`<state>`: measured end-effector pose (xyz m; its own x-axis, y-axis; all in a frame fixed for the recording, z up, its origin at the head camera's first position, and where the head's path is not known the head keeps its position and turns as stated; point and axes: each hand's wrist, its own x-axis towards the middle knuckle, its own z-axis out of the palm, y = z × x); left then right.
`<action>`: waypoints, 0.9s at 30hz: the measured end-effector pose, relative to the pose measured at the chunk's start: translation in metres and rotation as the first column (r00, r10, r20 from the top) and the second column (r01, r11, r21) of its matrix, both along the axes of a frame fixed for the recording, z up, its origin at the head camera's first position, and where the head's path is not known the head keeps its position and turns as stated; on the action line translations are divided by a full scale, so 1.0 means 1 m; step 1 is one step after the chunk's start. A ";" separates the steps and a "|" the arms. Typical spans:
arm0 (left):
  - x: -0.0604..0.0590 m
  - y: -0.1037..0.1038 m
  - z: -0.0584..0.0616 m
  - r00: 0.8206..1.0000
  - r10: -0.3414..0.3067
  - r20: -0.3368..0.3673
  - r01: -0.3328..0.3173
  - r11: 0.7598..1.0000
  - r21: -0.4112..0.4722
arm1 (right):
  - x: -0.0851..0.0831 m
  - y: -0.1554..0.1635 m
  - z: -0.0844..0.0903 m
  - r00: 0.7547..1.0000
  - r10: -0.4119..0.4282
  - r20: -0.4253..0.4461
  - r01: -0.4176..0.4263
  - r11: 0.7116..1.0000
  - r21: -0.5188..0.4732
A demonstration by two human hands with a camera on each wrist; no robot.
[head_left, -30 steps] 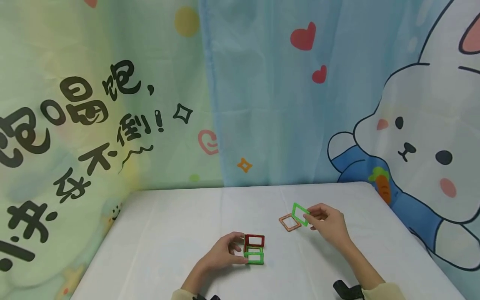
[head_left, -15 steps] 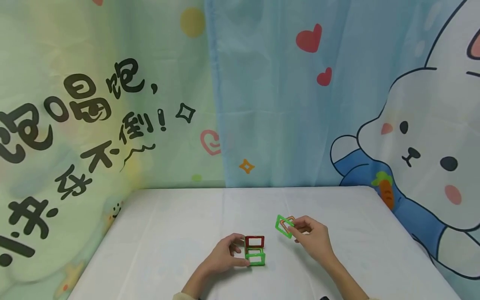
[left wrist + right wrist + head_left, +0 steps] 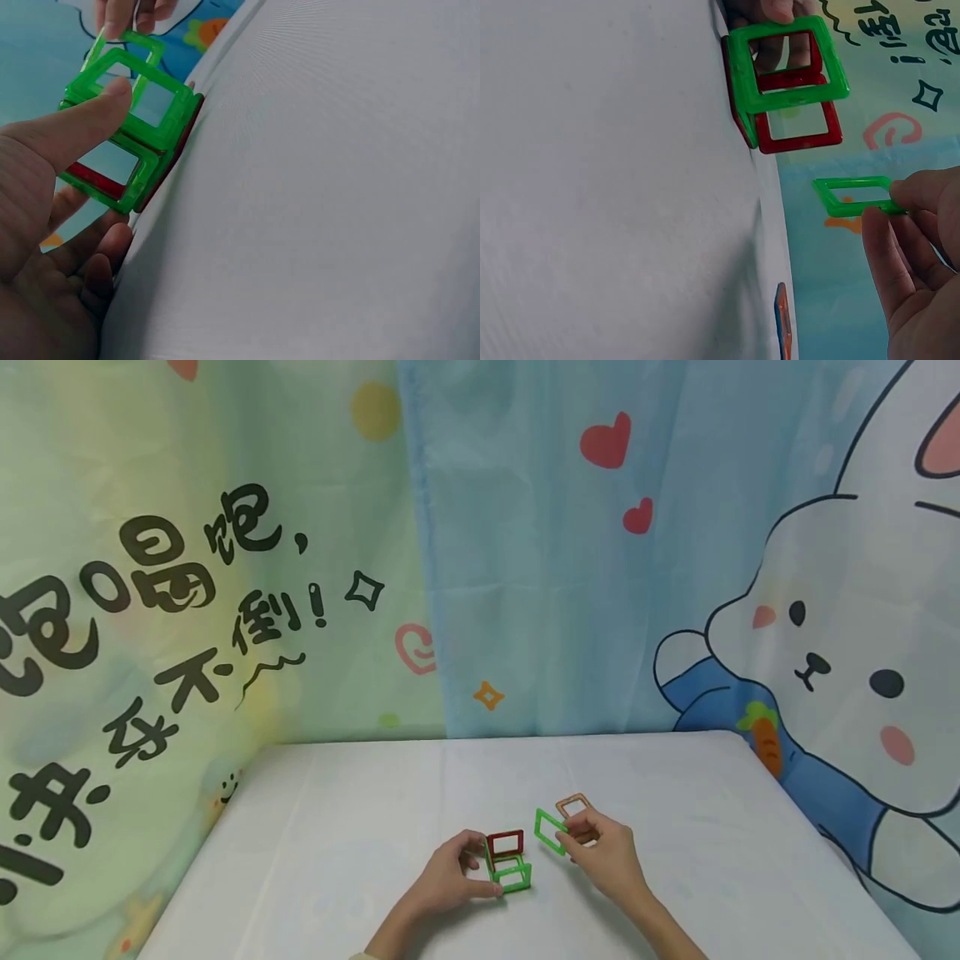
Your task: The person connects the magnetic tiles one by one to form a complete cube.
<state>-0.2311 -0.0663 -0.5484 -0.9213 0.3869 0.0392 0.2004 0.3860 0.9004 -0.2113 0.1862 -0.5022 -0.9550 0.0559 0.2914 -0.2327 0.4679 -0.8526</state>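
My left hand holds a small box-like build of red and green square magnetic tiles on the white table. In the left wrist view the thumb presses on its green front tile, while the other fingers sit behind and below. A red tile stands upright at the back of the build. To its right, my right hand pinches a loose green magnetic tile between thumb and fingers. The right wrist view shows this green tile held apart from the build, tilted, above the table.
An orange magnetic tile lies on the white-covered table, just behind my right hand. A printed curtain with a rabbit, hearts and lettering hangs along the table's far edge.
My right hand has moved left and nearer with the green tile, from over the orange tile to close beside the build. The left hand has kept its grip, and the build has turned slightly.
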 end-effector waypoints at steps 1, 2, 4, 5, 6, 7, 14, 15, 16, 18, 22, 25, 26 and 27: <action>0.000 0.000 -0.001 1.000 0.003 0.003 -0.003 1.000 -0.001 | 0.000 -0.001 -0.001 1.000 0.001 -0.004 -0.001 1.000 0.011; 0.001 0.000 -0.001 1.000 0.006 0.001 -0.006 1.000 0.003 | 0.001 -0.003 -0.001 1.000 0.003 -0.011 -0.003 1.000 0.019; 0.001 0.001 -0.001 1.000 0.011 -0.004 -0.011 1.000 0.007 | 0.002 -0.005 -0.003 1.000 0.005 -0.021 -0.004 0.999 0.036; 0.002 0.001 -0.002 1.000 0.013 -0.006 -0.012 1.000 0.009 | 0.003 -0.005 -0.004 1.000 0.001 -0.024 0.000 0.999 0.045; 0.002 0.001 -0.002 1.000 0.012 -0.009 -0.012 1.000 0.012 | 0.004 -0.006 -0.005 1.000 -0.003 -0.027 0.004 0.998 0.056; 0.003 0.001 -0.003 1.000 0.011 -0.010 -0.011 1.000 0.013 | 0.005 -0.007 -0.006 1.000 -0.007 -0.026 0.008 0.998 0.065; 0.000 0.000 -0.004 1.000 0.006 0.007 -0.006 1.000 0.001 | 0.006 -0.013 -0.010 1.000 -0.007 -0.011 0.008 0.995 0.098; 0.000 0.000 -0.005 1.000 0.008 0.004 -0.008 1.000 0.002 | 0.006 -0.014 -0.010 1.000 0.000 -0.011 0.001 0.996 0.095; 0.000 0.000 -0.005 1.000 0.009 0.001 -0.009 1.000 0.000 | 0.006 -0.015 -0.010 1.000 0.009 -0.015 -0.007 0.996 0.094; 0.000 0.000 -0.005 1.000 0.007 -0.008 -0.007 1.000 0.002 | 0.006 -0.017 -0.010 1.000 0.018 -0.012 -0.017 0.996 0.092; 0.001 0.000 -0.005 1.000 0.002 -0.016 -0.002 1.000 0.002 | 0.007 -0.019 -0.013 0.999 0.043 0.001 -0.043 0.995 0.089; 0.001 -0.001 -0.005 1.000 0.004 -0.014 -0.004 1.000 0.000 | 0.006 -0.019 -0.014 0.998 0.056 0.015 -0.057 0.995 0.082; 0.002 -0.001 -0.005 1.000 0.007 -0.013 -0.007 1.000 -0.004 | 0.006 -0.019 -0.015 0.998 0.060 0.014 -0.061 0.995 0.079; 0.002 -0.001 -0.005 1.000 0.009 -0.016 -0.009 1.000 -0.005 | 0.006 -0.019 -0.015 0.998 0.065 0.014 -0.066 0.995 0.079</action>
<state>-0.2293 -0.0675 -0.5530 -0.9240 0.3789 0.0517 0.2110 0.3923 0.8953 -0.2051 0.1674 -0.5170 -0.9592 -0.0294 0.2814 -0.2553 0.5186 -0.8160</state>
